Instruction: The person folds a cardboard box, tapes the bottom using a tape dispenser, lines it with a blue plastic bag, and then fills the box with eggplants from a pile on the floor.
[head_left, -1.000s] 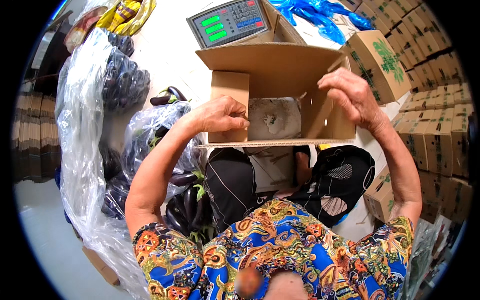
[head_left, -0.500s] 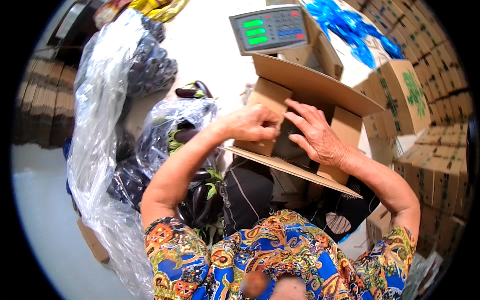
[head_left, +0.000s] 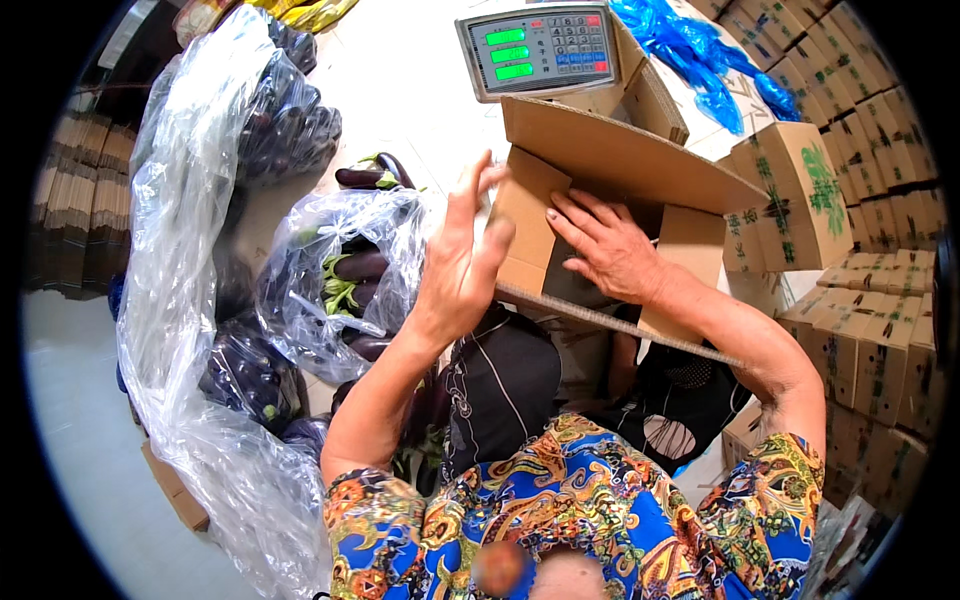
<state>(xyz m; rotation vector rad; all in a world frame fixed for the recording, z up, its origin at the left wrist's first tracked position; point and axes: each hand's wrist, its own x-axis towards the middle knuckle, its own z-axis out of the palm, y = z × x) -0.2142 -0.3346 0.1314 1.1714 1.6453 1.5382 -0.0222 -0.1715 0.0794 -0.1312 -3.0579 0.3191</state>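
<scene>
An open cardboard box (head_left: 625,150) stands in front of me with its flaps raised or folded outward. Just outside its left end is my left hand (head_left: 462,265), open, its fingers apart and pointing away from me, slightly blurred. Over the box's opening reaches my right hand (head_left: 610,248), open, with fingers stretched toward the left end flap (head_left: 527,220); the fingertips lie at that flap's inner edge. Neither hand shows anything held. The box's inside is mostly dark and partly hidden by my right hand and forearm.
Left of me are eggplants (head_left: 360,267) in a clear plastic bag (head_left: 290,250), loose eggplants (head_left: 385,172) and a long plastic sheet (head_left: 170,300). A scale display (head_left: 540,52) stands beyond the box. Blue plastic bags (head_left: 690,55) and stacked cartons (head_left: 870,350) occupy the right.
My left hand has moved left and opened from a curled shape, leaving the left flap. My right hand has shifted slightly left. The near flap has tilted more edge-on.
</scene>
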